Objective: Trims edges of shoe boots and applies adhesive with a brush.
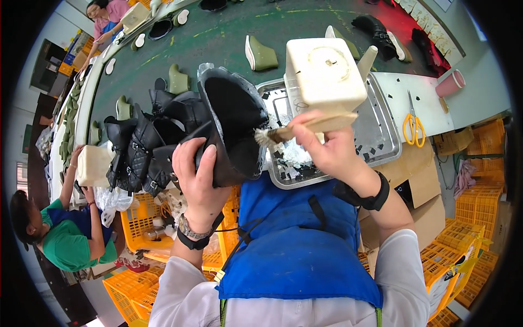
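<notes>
My left hand [197, 171] grips a black boot upper [231, 120] from its left side, with its wide opening tilted toward me. A pale greyish-white band runs along the edge of that opening. In my right hand [329, 147] is a brush [321, 124] with a wooden handle, pinched between thumb and fingers. Its whitish bristles are at the right edge of the boot upper's opening; whether they touch it I cannot tell. Just beyond my right hand stands a cream-coloured block-shaped container [327, 73] on a metal tray [381, 128] strewn with black scraps and white residue.
Several black boot uppers [140, 144] are bunched at the left. Olive wedge soles [261, 54] lie on the green conveyor belt [218, 35]. Orange-handled scissors [414, 128] and a pink cup [450, 85] are at the right. Yellow crates [457, 240] stand below. A person in green [76, 240] works at left.
</notes>
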`<action>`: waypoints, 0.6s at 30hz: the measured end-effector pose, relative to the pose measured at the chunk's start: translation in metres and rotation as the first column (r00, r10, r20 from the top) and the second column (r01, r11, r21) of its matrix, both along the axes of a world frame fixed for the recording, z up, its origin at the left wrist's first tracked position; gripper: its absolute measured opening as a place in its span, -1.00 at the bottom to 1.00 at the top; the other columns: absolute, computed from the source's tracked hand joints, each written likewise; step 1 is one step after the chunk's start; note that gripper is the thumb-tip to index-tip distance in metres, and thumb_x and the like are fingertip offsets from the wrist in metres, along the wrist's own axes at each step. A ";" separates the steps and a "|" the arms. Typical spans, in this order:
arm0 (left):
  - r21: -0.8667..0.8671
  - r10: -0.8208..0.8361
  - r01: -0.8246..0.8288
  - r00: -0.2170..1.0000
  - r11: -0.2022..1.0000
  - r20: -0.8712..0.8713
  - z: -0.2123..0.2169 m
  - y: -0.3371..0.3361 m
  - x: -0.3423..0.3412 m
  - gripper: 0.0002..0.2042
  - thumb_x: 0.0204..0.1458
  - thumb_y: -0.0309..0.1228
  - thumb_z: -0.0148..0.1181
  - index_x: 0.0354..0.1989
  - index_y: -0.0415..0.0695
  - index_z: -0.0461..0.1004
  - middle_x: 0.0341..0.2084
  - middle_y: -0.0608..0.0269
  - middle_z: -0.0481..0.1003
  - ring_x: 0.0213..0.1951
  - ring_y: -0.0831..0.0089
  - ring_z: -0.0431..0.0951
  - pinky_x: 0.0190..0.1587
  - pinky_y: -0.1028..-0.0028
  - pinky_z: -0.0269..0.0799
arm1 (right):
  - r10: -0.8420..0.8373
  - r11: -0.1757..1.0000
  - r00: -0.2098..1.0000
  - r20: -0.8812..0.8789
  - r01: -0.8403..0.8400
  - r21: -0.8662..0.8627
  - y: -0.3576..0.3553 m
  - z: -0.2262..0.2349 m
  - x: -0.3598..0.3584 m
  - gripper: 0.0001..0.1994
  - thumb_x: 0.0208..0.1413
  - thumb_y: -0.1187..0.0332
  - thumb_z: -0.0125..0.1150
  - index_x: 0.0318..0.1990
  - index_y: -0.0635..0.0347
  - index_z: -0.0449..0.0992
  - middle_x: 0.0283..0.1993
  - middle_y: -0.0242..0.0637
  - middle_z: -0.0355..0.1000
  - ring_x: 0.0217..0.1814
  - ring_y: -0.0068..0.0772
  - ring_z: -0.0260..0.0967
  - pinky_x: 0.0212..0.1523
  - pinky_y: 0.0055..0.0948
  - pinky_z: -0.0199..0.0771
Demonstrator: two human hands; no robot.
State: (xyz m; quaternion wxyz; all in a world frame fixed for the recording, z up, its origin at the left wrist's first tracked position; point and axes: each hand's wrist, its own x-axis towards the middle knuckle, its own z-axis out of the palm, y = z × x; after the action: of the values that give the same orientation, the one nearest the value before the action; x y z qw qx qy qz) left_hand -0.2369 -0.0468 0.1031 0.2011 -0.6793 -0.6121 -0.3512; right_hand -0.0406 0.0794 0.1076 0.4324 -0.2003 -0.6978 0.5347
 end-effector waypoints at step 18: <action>0.122 -0.028 0.736 -0.138 0.666 0.990 -0.023 0.002 -0.056 -0.21 -0.27 0.06 0.24 0.04 -0.29 0.18 -0.17 0.08 0.38 -0.15 0.33 0.40 -0.10 0.37 0.32 | -0.146 0.978 0.974 -0.172 0.115 -0.176 0.069 0.053 0.037 -0.74 0.12 0.25 0.04 -0.32 0.31 0.46 -0.55 -0.40 0.35 -0.58 -0.71 0.21 -0.55 -0.71 0.20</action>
State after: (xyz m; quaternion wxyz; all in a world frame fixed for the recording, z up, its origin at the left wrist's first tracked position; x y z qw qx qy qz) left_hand -0.2934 -0.0443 0.0798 -0.5848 -0.4151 -0.3827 -0.5824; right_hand -0.0039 0.1488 0.1602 0.5111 -0.2307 -0.5937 0.5772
